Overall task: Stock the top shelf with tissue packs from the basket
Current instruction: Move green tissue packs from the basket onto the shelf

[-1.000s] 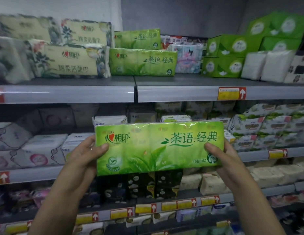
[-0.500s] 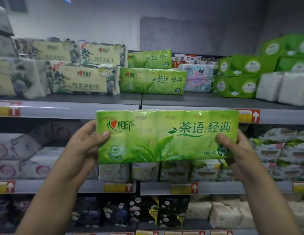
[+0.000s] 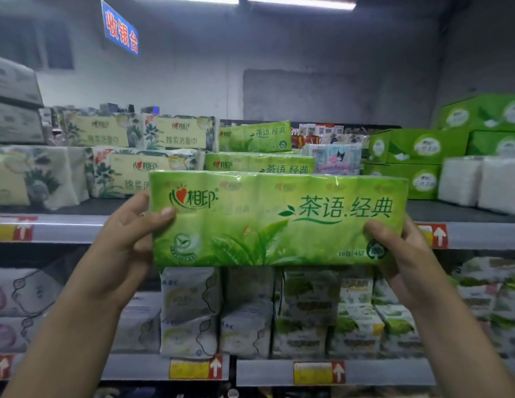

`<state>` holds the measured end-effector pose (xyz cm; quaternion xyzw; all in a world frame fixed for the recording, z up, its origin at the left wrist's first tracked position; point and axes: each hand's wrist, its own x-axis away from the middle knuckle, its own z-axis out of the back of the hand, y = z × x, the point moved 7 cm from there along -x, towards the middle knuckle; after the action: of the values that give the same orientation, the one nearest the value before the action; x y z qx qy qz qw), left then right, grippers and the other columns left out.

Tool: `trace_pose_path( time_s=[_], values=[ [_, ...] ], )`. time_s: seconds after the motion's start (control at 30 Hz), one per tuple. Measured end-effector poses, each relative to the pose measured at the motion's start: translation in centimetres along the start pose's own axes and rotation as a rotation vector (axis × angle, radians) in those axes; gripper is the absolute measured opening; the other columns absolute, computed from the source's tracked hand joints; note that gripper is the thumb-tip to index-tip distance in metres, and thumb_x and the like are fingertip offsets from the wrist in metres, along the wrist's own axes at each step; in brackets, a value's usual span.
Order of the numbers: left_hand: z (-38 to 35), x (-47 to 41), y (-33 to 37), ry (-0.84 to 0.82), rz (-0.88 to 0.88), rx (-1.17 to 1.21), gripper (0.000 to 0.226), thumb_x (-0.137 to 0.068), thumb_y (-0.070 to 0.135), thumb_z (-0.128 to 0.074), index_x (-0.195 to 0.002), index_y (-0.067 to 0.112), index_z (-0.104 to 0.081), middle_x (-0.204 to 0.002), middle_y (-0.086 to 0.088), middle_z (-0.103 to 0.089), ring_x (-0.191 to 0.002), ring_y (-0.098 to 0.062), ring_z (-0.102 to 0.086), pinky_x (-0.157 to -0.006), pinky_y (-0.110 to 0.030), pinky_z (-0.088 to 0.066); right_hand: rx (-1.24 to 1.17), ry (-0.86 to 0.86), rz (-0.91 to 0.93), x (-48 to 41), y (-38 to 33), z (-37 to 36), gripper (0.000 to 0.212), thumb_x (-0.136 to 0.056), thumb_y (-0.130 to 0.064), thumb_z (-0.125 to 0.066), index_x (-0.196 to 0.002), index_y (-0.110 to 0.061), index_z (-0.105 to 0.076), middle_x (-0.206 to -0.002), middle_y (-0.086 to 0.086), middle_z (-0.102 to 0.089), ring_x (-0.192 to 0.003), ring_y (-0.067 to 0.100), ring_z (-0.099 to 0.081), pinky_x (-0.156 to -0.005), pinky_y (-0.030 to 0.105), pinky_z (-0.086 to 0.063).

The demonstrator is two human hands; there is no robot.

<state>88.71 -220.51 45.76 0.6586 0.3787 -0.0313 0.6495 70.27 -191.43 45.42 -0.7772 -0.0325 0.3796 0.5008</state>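
Both left hand (image 3: 127,239) and right hand (image 3: 403,254), fingers (image 3: 135,203) grasping the tissue pack (image 3: 279,219), have lifted it higher.

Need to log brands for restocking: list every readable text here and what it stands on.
"心相印": held green tissue pack, upper left.
"茶语.经典": same pack, upper right; also on the green packs on the top shelf.
"棉柔洁面巾": beige flowered packs.
"收银台": blue hanging sign.
Too blurred to read: small print at the held pack's lower right, price tags, lower-shelf packs.
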Motion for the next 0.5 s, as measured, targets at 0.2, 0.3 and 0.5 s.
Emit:
trace_pose_path(
  time_s=[0.2,0.3,0.5],
  values=[
    [-0.1,-3.3,1.2,0.023,-0.056,0.045,0.104,-0.047,0.055,-0.089,-0.133,0.010,-0.050,-0.131,-0.020,-0.058,-0.119,-0.041,-0.057,-0.101,-0.066,-0.038,0.017,0.064,-0.026,-2.3,-0.1,-0.1,0.101,-0.020,-0.063,-0.089,-0.111,-0.031,-0.062,-0.106,-0.004,-0.072,-0.098,0.015,-0.067,-0.081,0.033,-0.057],
    [-0.2,-4.9,1.8,0.012,-0.086,0.071,0.098,-0.053,0.052,-0.087,-0.134,0.013,-0.051,-0.132,-0.017,-0.059,-0.121,-0.039,-0.056,-0.102,-0.065,-0.038,-0.007,0.106,-0.029,-4.0,-0.7,-0.3,0.111,-0.016,-0.060,-0.090,-0.117,-0.026,-0.059,-0.107,-0.005,-0.071,-0.098,0.013,-0.066,-0.076,0.025,-0.057],
    [-0.8,-8.1,3.2,-0.009,-0.118,0.041,0.096,-0.049,0.055,-0.087,-0.129,0.012,-0.054,-0.128,-0.017,-0.061,-0.118,-0.038,-0.058,-0.100,-0.064,-0.041,-0.147,0.036,0.020,-7.6,-1.8,-1.7,0.059,-0.040,-0.035,-0.087,-0.092,-0.021,-0.063,-0.079,-0.005,-0.071,-0.068,0.005,-0.068,-0.058,0.014,-0.052]
  ],
)
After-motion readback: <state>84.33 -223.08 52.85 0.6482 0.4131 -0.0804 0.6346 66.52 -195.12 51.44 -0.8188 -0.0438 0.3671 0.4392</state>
